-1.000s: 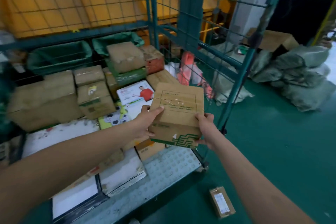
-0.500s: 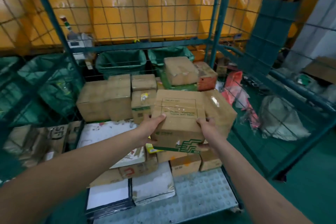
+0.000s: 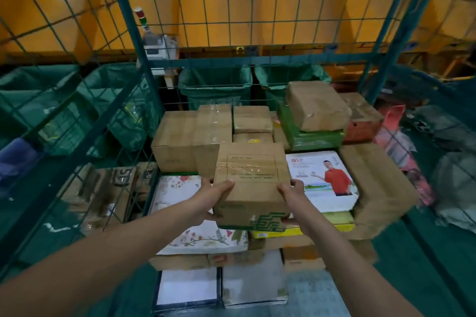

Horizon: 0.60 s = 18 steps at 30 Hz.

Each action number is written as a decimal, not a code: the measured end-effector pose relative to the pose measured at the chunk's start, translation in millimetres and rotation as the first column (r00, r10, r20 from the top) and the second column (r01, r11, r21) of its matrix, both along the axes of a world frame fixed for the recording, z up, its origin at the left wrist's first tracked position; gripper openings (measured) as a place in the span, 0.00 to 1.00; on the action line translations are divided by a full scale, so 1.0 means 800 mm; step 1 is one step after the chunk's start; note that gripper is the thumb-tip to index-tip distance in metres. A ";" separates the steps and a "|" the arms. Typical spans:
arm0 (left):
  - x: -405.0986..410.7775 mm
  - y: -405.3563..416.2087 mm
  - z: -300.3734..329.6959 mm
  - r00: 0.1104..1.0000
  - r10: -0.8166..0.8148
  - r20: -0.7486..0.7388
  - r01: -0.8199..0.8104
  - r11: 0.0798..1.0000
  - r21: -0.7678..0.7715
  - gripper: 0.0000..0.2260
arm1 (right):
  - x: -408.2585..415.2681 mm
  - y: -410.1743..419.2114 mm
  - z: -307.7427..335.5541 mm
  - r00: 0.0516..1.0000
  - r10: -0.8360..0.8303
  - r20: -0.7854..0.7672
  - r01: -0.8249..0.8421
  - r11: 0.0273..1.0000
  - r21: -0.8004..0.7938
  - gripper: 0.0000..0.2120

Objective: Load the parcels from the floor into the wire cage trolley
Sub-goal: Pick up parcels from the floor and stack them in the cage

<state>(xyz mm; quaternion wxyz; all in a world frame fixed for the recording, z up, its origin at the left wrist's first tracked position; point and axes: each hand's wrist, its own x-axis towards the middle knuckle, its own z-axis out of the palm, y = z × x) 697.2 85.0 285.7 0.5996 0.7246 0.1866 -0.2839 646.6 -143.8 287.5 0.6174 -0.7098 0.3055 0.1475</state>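
While both hands [image 3: 253, 201] still grip the brown parcel [image 3: 251, 188], it has moved deeper over the trolley's stack [image 3: 319, 180]

Beyond the mesh, orange-yellow wall panels [image 3: 247, 8] marked with faint white numbers, green sack-lined bins [image 3: 215, 87] in a row below, a red-and-green signal lamp [image 3: 140, 17] above a small white device [image 3: 159, 49], dark green floor [image 3: 425, 260] at right

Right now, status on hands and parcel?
Both hands, left and right, gripping the cardboard parcel. Held over stacked boxes in the cage. Nothing blocking.
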 end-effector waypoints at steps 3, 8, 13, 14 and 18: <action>0.015 0.010 -0.015 0.998 0.056 -0.030 -0.055 0.998 0.020 0.26 | 0.034 0.011 -0.018 0.998 0.037 -0.042 -0.037 0.999 0.014 0.22; 0.031 0.028 -0.044 0.976 0.199 -0.092 -0.192 0.978 0.079 0.24 | 0.096 0.025 -0.061 0.971 0.215 -0.102 -0.213 0.977 0.032 0.25; 0.039 0.061 -0.073 0.927 0.352 -0.132 -0.338 0.934 0.117 0.25 | 0.144 0.064 -0.087 0.913 0.389 -0.124 -0.386 0.921 0.049 0.25; 0.041 0.070 -0.080 0.917 0.372 -0.145 -0.357 0.927 0.115 0.25 | 0.152 0.073 -0.094 0.902 0.410 -0.135 -0.406 0.912 0.059 0.24; 0.061 0.111 -0.114 0.891 0.411 -0.192 -0.394 0.911 0.119 0.27 | 0.182 0.110 -0.132 0.862 0.481 -0.161 -0.480 0.876 0.045 0.22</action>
